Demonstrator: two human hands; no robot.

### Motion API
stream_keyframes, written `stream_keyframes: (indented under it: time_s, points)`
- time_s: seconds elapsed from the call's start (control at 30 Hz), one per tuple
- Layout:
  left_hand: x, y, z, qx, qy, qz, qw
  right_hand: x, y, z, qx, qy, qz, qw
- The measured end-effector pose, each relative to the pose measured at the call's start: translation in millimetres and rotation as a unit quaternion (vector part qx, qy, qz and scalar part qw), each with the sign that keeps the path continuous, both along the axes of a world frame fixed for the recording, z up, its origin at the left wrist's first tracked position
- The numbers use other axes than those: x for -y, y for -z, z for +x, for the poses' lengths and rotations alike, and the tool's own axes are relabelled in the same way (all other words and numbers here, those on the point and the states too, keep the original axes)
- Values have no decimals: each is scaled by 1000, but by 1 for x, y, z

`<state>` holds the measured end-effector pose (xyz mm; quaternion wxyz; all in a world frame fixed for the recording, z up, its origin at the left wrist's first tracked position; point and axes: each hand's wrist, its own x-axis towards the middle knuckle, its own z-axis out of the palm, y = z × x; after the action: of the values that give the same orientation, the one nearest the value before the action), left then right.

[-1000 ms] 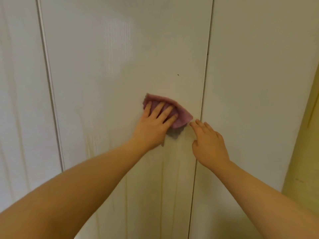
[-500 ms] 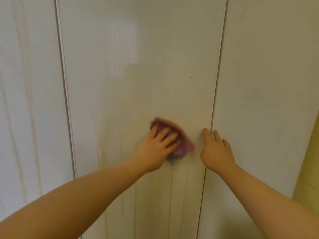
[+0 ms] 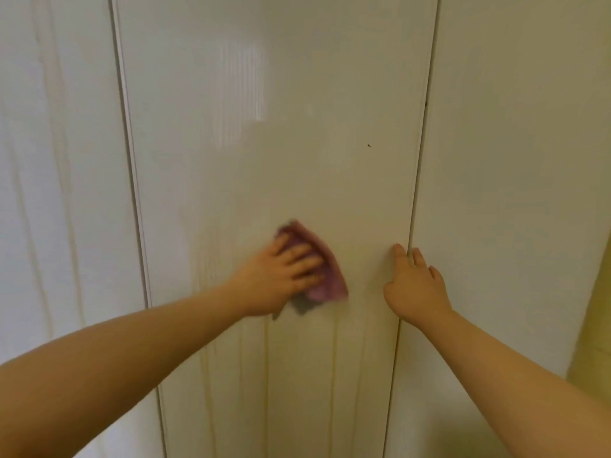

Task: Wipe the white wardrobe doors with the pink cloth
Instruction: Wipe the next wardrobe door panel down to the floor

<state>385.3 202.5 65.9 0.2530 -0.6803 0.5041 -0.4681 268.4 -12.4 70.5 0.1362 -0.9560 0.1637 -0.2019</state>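
Observation:
The white wardrobe fills the view, its middle door (image 3: 264, 127) straight ahead. My left hand (image 3: 281, 276) presses the crumpled pink cloth (image 3: 325, 276) flat against that door at mid height; the cloth is blurred and pokes out above and to the right of my fingers. My right hand (image 3: 415, 284) lies flat with fingers apart on the seam between the middle door and the right door (image 3: 512, 160), holding nothing. A small dark speck (image 3: 369, 145) marks the middle door above the cloth.
A left door panel (image 3: 59, 160) lies beyond a vertical seam. A yellowish wall (image 3: 595, 325) borders the wardrobe at the right edge. Faint vertical streaks run down the middle door below my hands.
The cloth and my left hand have slid down and to the left across the middle door. My right hand has kept its place on the seam.

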Motion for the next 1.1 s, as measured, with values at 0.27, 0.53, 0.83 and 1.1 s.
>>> stream_keyframes:
  time_s: [0.27,0.53,0.83,1.1]
  points:
    - [-33,30,-1,-8,-1,-66,998,-43,-1,8,87,-96,-128,983]
    - [-79,43,1,-24,-103,-108,989,-82,-13,27,99,-131,-162,973]
    - [-105,19,4,-28,-147,-232,961,-121,-27,42,122,-178,-209,954]
    - [-141,-8,17,13,-162,-289,944,-126,-23,51,136,-195,-239,941]
